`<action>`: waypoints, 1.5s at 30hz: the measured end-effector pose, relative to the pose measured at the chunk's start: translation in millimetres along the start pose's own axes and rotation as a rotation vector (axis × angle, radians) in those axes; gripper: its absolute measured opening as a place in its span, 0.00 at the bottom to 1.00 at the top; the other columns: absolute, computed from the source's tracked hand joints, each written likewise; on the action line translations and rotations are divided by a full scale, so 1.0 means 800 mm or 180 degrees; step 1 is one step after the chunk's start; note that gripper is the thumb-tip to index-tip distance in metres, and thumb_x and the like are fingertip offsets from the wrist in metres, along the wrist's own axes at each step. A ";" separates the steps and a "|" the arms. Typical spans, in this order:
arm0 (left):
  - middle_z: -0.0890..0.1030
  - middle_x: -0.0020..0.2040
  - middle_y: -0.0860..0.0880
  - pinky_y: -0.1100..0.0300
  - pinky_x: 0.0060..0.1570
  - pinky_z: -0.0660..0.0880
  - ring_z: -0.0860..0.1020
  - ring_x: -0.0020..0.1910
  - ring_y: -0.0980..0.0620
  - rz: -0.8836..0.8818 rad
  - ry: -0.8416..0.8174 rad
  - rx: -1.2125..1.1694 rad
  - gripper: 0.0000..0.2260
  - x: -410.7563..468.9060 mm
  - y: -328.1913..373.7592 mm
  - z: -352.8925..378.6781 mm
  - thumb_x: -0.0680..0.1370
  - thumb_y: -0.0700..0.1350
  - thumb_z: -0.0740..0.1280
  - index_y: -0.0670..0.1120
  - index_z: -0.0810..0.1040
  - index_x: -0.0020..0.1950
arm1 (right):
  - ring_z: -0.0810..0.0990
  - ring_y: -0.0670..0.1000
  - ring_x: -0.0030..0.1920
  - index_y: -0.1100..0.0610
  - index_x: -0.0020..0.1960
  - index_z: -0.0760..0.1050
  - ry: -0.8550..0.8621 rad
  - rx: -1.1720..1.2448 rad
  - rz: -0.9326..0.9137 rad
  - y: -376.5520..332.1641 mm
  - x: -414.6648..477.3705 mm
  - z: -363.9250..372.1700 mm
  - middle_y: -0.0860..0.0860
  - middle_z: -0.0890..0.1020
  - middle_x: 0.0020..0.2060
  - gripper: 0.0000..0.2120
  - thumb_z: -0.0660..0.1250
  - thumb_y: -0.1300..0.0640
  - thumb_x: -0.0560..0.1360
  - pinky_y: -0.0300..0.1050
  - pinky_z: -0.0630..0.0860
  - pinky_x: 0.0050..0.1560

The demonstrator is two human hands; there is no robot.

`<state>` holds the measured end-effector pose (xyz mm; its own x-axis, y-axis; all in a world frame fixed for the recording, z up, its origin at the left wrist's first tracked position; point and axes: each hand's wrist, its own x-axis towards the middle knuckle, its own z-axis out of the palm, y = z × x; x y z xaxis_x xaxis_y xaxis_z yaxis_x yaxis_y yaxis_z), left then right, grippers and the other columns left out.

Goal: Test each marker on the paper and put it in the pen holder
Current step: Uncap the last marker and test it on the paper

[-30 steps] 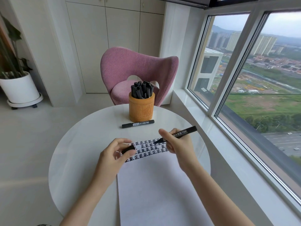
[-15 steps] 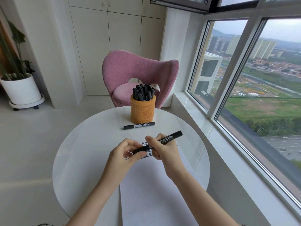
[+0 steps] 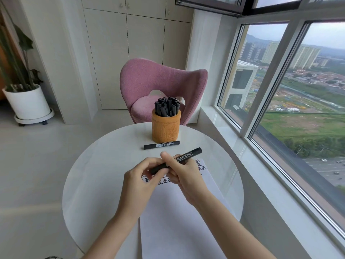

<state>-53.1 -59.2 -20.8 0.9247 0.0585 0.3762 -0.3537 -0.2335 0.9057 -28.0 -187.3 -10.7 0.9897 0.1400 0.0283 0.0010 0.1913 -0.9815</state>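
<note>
1. We are holding one black cylindrical marker with a white printed label [image 3: 177,160] in both hands above the white sheet of paper [image 3: 179,212], on the near side of the orange carved wooden pen holder [image 3: 166,128].
2. Our right hand [image 3: 183,174] is gripping the labelled barrel, fingers [image 3: 166,158] clenched around it; our left hand [image 3: 141,176] is pinching the lower, near end, where the cap would sit. We cannot tell whether the cap is fully seated.
3. The marker is tilting, its far end pointing up and toward the pen holder, its near end hidden between our hands.
4. Rows of black test characters [image 3: 200,165] are showing on the paper's far edge, partly covered by our hands, so we are judging this marker as tested and the capping as the step in hand.
5. A second black labelled marker [image 3: 161,144] is lying on the round white surface [image 3: 97,174], just in front of the pen holder and apart from it; it looks untested.
6. The pen holder is already crowded with black markers [image 3: 167,107]. Pushing another in at an angle could jam it against the others or tip the holder.
7. A loose cap could let the tip smear our fingers or the paper, and a careless reach could knock the lying marker into a roll.
</note>
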 end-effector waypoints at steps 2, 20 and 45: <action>0.84 0.41 0.59 0.68 0.43 0.74 0.80 0.41 0.57 0.0048 -0.0028 0.0071 0.08 0.007 -0.001 -0.003 0.71 0.40 0.72 0.52 0.81 0.46 | 0.56 0.48 0.27 0.56 0.32 0.65 -0.0113 0.0130 0.0052 0.005 0.004 -0.003 0.49 0.60 0.26 0.19 0.69 0.51 0.74 0.40 0.54 0.28; 0.82 0.33 0.51 0.60 0.39 0.77 0.80 0.35 0.52 0.0340 0.0231 0.0447 0.05 0.097 0.019 -0.008 0.71 0.48 0.73 0.47 0.81 0.39 | 0.72 0.55 0.35 0.63 0.47 0.77 0.0207 -0.3425 -0.2389 -0.015 0.082 -0.023 0.55 0.74 0.42 0.11 0.70 0.55 0.74 0.56 0.73 0.34; 0.76 0.58 0.47 0.61 0.50 0.72 0.75 0.49 0.54 0.0277 0.0190 0.0878 0.16 0.206 -0.051 0.036 0.74 0.36 0.67 0.45 0.74 0.61 | 0.78 0.55 0.42 0.58 0.64 0.71 0.0993 -0.3041 -0.2338 -0.079 0.208 -0.021 0.55 0.78 0.51 0.13 0.59 0.57 0.81 0.53 0.76 0.45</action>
<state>117.4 -67.7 -1.2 0.8798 0.0819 0.4683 -0.3720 -0.4947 0.7854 139.0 -192.1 53.1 0.7026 0.0373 0.7106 0.5423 -0.6746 -0.5009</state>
